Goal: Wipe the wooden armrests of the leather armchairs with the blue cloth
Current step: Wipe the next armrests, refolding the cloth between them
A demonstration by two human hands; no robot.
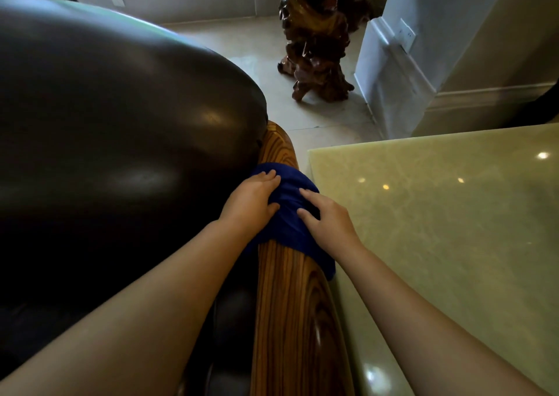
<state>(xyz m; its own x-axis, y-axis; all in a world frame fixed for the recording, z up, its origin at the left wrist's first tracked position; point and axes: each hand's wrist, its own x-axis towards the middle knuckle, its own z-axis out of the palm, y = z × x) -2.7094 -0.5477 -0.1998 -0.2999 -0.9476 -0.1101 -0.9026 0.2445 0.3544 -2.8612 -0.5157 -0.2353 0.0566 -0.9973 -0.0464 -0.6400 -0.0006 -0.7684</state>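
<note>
A striped wooden armrest (290, 311) runs from the bottom centre up to the dark leather back of the armchair (115, 129). The blue cloth (290, 214) is draped over the armrest about halfway along it, wrapped down both sides. My left hand (251, 205) presses on the cloth's left side, fingers pointing right. My right hand (328, 221) rests on the cloth's right side, fingers spread and curled into the fabric. Both hands hold the cloth against the wood.
A glossy pale green stone table (447, 229) stands close along the armrest's right side. A carved dark wood sculpture (317, 39) stands on the tiled floor beyond. A white wall corner (402, 72) with a socket rises at right.
</note>
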